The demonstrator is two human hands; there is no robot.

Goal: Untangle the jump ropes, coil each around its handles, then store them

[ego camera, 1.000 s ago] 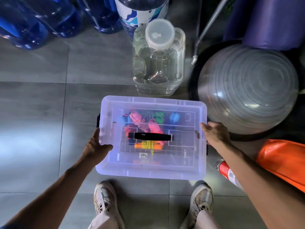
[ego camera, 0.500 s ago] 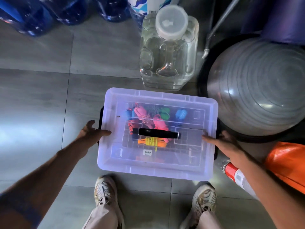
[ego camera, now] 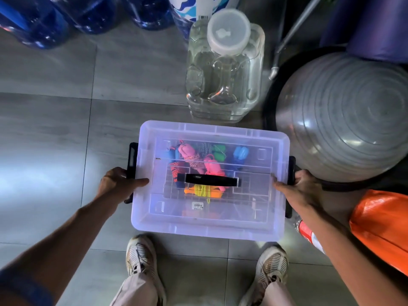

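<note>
Where grey floor tiles [ego camera: 55,151] spread, blue water jugs [ego camera: 44,21] beyond.

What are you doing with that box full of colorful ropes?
A person stands over a clear storage box on the tiled floor. Its lid is on, and the coiled jump ropes show through it: pink, green, blue, orange and yellow. The left hand grips the black latch on one end and the right hand grips the latch on the other end. A water jug and a gray balance ball sit just beyond the box.
</note>
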